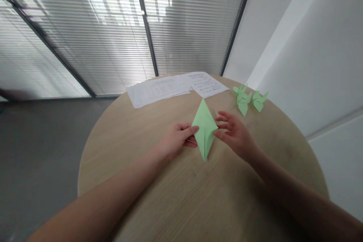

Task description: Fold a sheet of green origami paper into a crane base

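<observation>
A light green sheet of origami paper [203, 123], folded into a tall diamond, is held just over the table in front of me. Its lower half shows a crease running down the middle to the bottom tip. My left hand [181, 135] pinches the left corner, thumb on top and fingers underneath. At the opposite corner is my right hand [231, 131], its fingers apart and slightly curled; the fingertips are at the paper's edge, and whether they press on it is hard to see.
Folded green paper figures [243, 100] sit at the back right of the round wooden table [170, 204], one [258, 101] a little apart. Printed white sheets [161, 90] overlap along the far edge. Behind stand glass panels with blinds [187, 38] and a white wall [320, 56].
</observation>
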Tool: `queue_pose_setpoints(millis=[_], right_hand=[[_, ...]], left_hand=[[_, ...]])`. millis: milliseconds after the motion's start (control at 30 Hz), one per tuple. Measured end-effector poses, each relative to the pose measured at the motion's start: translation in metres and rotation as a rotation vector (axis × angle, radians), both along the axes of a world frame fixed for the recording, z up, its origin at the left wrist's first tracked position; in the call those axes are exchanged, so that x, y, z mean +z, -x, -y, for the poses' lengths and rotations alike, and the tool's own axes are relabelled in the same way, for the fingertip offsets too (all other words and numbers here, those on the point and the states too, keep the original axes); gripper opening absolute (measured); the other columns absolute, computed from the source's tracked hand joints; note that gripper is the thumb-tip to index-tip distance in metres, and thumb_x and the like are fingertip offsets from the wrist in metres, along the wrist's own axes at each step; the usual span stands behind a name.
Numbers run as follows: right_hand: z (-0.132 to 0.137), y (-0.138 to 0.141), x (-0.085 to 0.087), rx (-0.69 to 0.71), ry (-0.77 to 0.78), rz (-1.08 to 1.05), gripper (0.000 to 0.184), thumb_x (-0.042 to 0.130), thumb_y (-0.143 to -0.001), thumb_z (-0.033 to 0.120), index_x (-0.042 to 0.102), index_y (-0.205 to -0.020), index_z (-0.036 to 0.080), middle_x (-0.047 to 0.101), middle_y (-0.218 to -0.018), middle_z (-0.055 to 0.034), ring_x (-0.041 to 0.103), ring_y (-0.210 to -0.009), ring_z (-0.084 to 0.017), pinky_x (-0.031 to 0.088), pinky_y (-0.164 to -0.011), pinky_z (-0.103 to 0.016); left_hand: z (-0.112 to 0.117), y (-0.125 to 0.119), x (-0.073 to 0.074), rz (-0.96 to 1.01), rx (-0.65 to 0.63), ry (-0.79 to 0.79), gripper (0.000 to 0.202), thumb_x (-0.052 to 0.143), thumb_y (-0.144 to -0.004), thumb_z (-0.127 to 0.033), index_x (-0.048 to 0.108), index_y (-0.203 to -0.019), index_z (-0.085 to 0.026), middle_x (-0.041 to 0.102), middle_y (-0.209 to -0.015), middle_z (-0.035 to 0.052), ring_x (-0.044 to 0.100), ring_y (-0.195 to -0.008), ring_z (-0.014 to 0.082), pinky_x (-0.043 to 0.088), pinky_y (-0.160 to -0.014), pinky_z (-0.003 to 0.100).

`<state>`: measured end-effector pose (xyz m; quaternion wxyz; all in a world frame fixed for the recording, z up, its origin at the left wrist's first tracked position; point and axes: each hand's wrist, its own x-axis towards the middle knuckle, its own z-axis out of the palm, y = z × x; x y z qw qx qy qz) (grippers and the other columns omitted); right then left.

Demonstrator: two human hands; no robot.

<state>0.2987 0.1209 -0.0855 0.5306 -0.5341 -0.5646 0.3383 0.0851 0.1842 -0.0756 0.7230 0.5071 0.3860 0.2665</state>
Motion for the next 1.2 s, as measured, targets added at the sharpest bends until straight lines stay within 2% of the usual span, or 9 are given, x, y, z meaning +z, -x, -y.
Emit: queue_pose_setpoints(millis=[100, 200, 367, 467, 600, 700, 800, 967, 1200], right_hand=[[-0.002, 0.001, 0.001, 0.14, 0.232, -0.125, 0.038, 0.077, -0.076, 0.052, 0.073, -0.094, 0.019, 0.07, -0.076, -0.0035, 0.06, -0.058, -0.014, 0.047, -0.048, -0.025], [0.001, 0.005, 0.002, 0.149, 0.287, -0.147, 0.038, 0.075, -0.078, 0.056, 0.073, -0.074, 0.018, 0.067, -0.062, -0.002, 0.052, -0.047, -0.011, 0.043, -0.046, -0.025], [0.005, 0.014, 0.0, 0.088, 0.273, -0.207, 0.042, 0.075, -0.078, 0.059, 0.073, -0.069, 0.018, 0.067, -0.06, -0.0031, 0.052, -0.048, -0.011, 0.042, -0.044, -0.025], [0.005, 0.017, -0.001, 0.071, 0.26, -0.232, 0.041, 0.076, -0.078, 0.057, 0.072, -0.068, 0.018, 0.067, -0.06, -0.0027, 0.05, -0.048, -0.011, 0.04, -0.043, -0.023], [0.004, 0.02, -0.002, 0.107, 0.26, -0.256, 0.039, 0.077, -0.077, 0.057, 0.074, -0.076, 0.018, 0.067, -0.066, -0.0022, 0.05, -0.049, -0.011, 0.041, -0.041, -0.023], [0.004, 0.022, -0.005, 0.146, 0.259, -0.25, 0.038, 0.078, -0.076, 0.054, 0.074, -0.078, 0.017, 0.063, -0.063, 0.0002, 0.048, -0.047, -0.01, 0.04, -0.04, -0.023], [0.005, 0.022, -0.01, 0.113, 0.262, -0.228, 0.037, 0.08, -0.076, 0.053, 0.072, -0.073, 0.016, 0.061, -0.059, 0.0006, 0.047, -0.045, -0.009, 0.038, -0.04, -0.023], [0.004, 0.022, -0.013, 0.073, 0.264, -0.217, 0.037, 0.079, -0.077, 0.052, 0.073, -0.073, 0.016, 0.064, -0.06, -0.0019, 0.05, -0.047, -0.012, 0.039, -0.042, -0.025], [0.007, 0.023, -0.009, 0.124, 0.259, -0.215, 0.038, 0.076, -0.08, 0.053, 0.074, -0.077, 0.015, 0.068, -0.063, -0.0045, 0.054, -0.05, -0.014, 0.041, -0.044, -0.027]], left_hand=[[0.002, 0.001, 0.004, -0.022, -0.003, -0.047, 0.03, 0.077, -0.081, -0.043, 0.075, -0.081, -0.013, 0.072, -0.075, 0.0054, 0.065, -0.065, 0.0137, 0.055, -0.066, 0.027], [0.006, 0.001, 0.007, -0.058, -0.026, -0.106, 0.031, 0.074, -0.082, -0.044, 0.077, -0.082, -0.013, 0.074, -0.078, 0.0068, 0.066, -0.067, 0.0151, 0.054, -0.065, 0.027], [0.009, -0.002, 0.006, -0.098, -0.028, -0.147, 0.032, 0.072, -0.083, -0.046, 0.077, -0.086, -0.014, 0.076, -0.082, 0.0073, 0.068, -0.07, 0.0155, 0.054, -0.064, 0.026], [0.009, -0.004, 0.003, -0.107, -0.031, -0.136, 0.034, 0.073, -0.082, -0.047, 0.075, -0.084, -0.013, 0.075, -0.078, 0.0069, 0.067, -0.065, 0.0147, 0.054, -0.062, 0.026], [0.009, -0.002, 0.001, -0.092, -0.017, -0.135, 0.036, 0.073, -0.081, -0.048, 0.073, -0.077, -0.012, 0.072, -0.073, 0.0063, 0.064, -0.061, 0.0138, 0.053, -0.059, 0.025], [0.011, -0.002, 0.003, -0.106, -0.064, -0.156, 0.037, 0.072, -0.082, -0.049, 0.075, -0.078, -0.013, 0.072, -0.072, 0.0057, 0.063, -0.06, 0.0133, 0.052, -0.058, 0.024], [0.012, -0.003, 0.004, -0.157, -0.113, -0.215, 0.036, 0.071, -0.082, -0.049, 0.075, -0.08, -0.013, 0.072, -0.073, 0.0057, 0.064, -0.063, 0.014, 0.052, -0.056, 0.023], [0.01, -0.004, 0.007, -0.185, -0.007, -0.256, 0.031, 0.065, -0.088, -0.043, 0.075, -0.082, -0.014, 0.068, -0.068, 0.0031, 0.062, -0.06, 0.0126, 0.052, -0.054, 0.022], [0.012, -0.002, 0.011, -0.176, 0.011, -0.347, 0.027, 0.062, -0.091, -0.035, 0.074, -0.08, -0.014, 0.066, -0.063, 0.0015, 0.061, -0.056, 0.0107, 0.054, -0.055, 0.021]])
